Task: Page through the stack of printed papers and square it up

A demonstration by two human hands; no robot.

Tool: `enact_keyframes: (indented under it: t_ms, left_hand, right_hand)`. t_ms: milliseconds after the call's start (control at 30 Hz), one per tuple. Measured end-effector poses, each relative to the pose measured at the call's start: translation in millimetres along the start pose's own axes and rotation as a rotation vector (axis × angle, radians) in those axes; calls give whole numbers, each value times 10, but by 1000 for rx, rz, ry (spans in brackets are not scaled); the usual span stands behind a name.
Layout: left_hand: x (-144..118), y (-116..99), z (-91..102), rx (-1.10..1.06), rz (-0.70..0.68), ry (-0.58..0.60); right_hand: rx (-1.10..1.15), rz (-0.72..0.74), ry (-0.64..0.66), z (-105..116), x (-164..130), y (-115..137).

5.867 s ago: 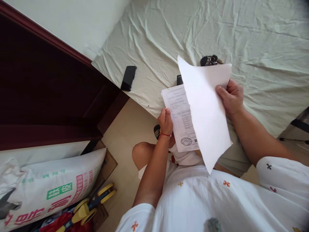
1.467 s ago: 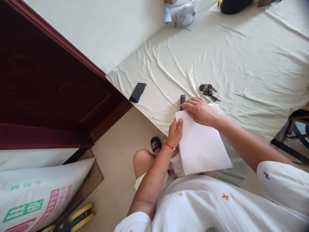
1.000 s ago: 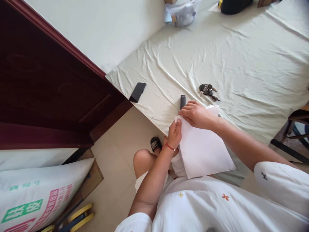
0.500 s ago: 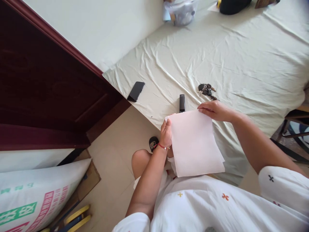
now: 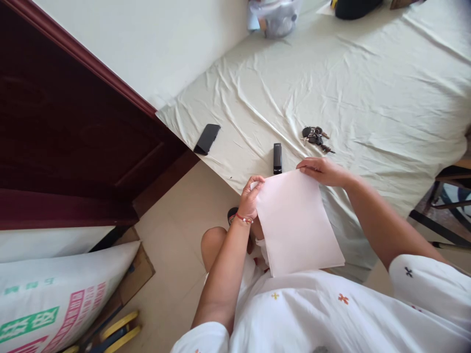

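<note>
I hold a thin stack of white paper sheets point(image 5: 298, 220) over my lap at the near edge of a bed. My left hand point(image 5: 249, 196) pinches the top left corner of the sheets. The far right corner is gripped by my right hand point(image 5: 321, 170). The blank back of the paper faces up. A small black stapler point(image 5: 277, 158) lies on the sheet just beyond the paper's top edge, close to both hands. A bunch of keys point(image 5: 315, 137) lies a little farther back, to the right of the stapler.
A black phone point(image 5: 207, 138) lies near the bed's left corner on the pale green bedsheet point(image 5: 368, 83). A dark wooden headboard point(image 5: 73, 127) stands at left. A printed sack point(image 5: 62, 299) lies on the tiled floor at lower left. A plastic bag point(image 5: 275, 17) and a dark object point(image 5: 355, 7) sit at the far edge.
Earlier the right hand lifted a loose sheet off a printed page. It then laid it on the stack, slid from the top left corner to the right, and the left fingers curled over their corner.
</note>
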State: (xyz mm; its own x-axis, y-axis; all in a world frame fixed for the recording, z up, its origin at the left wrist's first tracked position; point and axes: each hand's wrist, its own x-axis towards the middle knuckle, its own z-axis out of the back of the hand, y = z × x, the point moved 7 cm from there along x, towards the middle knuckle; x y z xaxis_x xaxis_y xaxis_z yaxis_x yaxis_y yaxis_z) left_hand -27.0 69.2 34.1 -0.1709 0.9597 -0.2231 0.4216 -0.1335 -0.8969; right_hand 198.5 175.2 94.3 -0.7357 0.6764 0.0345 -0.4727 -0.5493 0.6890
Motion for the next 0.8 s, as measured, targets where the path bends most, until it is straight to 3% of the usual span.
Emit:
enact_keyframes:
  t_ms: [133,367,467,600,700,800]
  left_hand:
    - [13,47,60,29,-17,-84]
    - [44,51,42,83,11,-49]
    - [55,3,56,84,-9,-76]
    - [48,-9,49,64,-14,-106]
    - [54,-9,50,43,-28,-141]
    - [71,-40,58,27,-70,-185]
  right_hand:
    - [-12,-18,-14,-48,-9,-97]
    - [114,-99,-100,-60,-89,-207]
    - [341,-204,-186,-109,-186,-285]
    - [856,-345,-326,-245,-384,-291]
    - [1109,-468,-281,-406,-550,-195]
    - [1183,-628,-156,-569,-733,-129]
